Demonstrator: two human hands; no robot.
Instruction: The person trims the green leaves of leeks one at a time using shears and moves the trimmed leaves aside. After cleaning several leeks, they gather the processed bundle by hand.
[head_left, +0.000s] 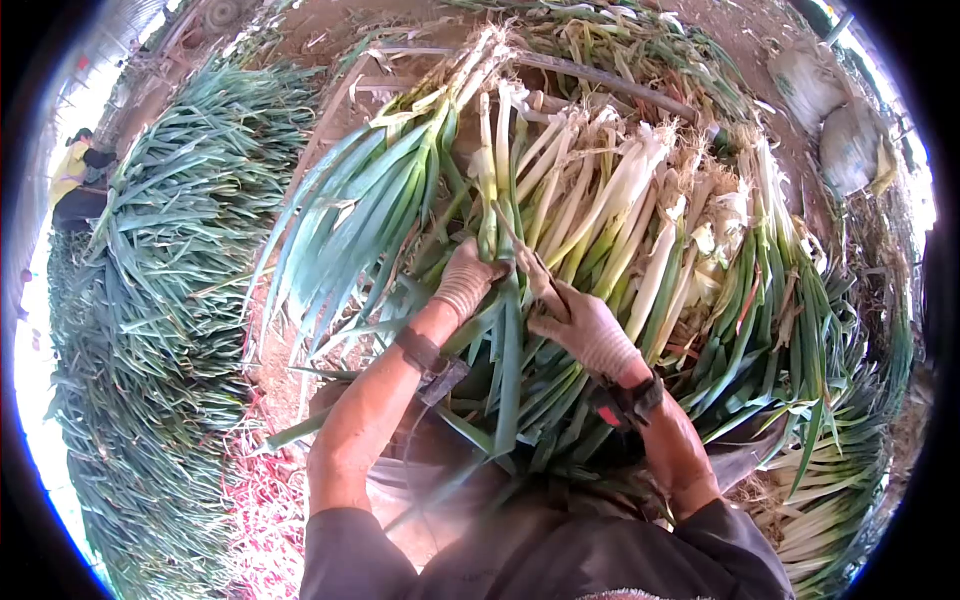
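Note:
Long green onions with pale stalks and dry roots lie side by side in front of me. My left hand [468, 280], in a white knit glove, is closed around a green onion [487, 205] at the point where the stalk turns to leaves. Its leaves hang down below the glove. My right hand [588, 330], also gloved, is closed on a tapering brown strip that looks like a dry outer leaf [533, 265]. The strip's tip reaches up to the stalk beside my left hand. More green onions [620, 190] lie just beyond my right hand.
A tall heap of green onions [180, 280] fills the left side, with red and white strands [265, 500] at its foot. White sacks [848, 145] stand at the back right. More onions [825, 520] lie at lower right. A person [78, 175] is far left.

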